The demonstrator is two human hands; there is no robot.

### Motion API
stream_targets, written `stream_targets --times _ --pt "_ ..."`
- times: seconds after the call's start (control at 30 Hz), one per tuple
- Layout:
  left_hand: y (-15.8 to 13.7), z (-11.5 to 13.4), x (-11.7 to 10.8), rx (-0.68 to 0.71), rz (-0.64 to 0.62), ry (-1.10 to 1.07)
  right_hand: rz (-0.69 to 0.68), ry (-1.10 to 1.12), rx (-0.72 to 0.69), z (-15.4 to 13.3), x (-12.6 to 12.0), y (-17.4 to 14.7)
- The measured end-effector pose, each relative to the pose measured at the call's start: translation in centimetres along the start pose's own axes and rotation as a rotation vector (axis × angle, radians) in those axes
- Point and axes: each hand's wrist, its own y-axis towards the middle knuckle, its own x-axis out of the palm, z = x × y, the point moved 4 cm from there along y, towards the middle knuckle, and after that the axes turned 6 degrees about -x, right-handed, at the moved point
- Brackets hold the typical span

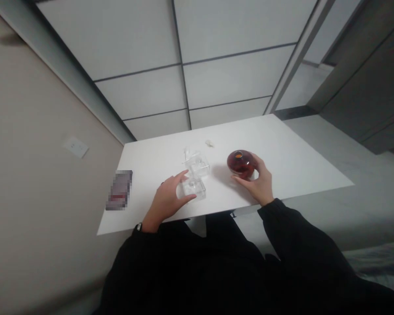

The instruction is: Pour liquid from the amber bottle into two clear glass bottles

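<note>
Head view, and from where I stand the pale panelled doors point(134, 39) fill the most space, rising behind a white table point(292, 153). Over its near edge reach two bare hands in black sleeves point(298, 236). The right hand point(261, 183) is curled, and the left hand point(169, 197) has its thumb and forefinger spread well apart. Out by the table's left end lies a flat, dark item point(118, 190), too blurred to make out.

Next comes the round vessel point(241, 167), squat and glossy, deep red like strong tea, with a small opening on top showing orange inside. It's on the right half of the table, cupped in the right hand: thumb across its lower near side, fingers around its right side. I can't tell whether its base touches the tabletop.

The near clear block point(197, 189), boxy and see-through, sits between the left thumb and forefinger; I can't tell if either fingertip presses it. Just beyond stands the far clear block point(202, 166), much alike. Smallest is a pale scrap point(209, 143) farther back.
</note>
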Motion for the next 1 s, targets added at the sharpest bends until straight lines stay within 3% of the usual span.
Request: stream_targets --times 0.37,0.73,0.87,1.0 --pt "1.1 -3.6 -3.1 -0.160 0.038 -0.016 0.066 0.078 0.075 2.1 0.7 -0.9" --pt "3.5 -5.8 -1.1 -0.106 -0.052 -0.042 0.046 0.060 0.038 2.1 0.9 -1.1" --pt "3.9 -5.7 -1.5 -0.076 -0.072 -0.025 0.057 0.059 0.032 2.2 0.9 -1.1" --pt "5.6 -3.4 -1.8 -0.032 -0.012 0.087 0.065 0.050 0.015 2.3 0.9 -1.2"
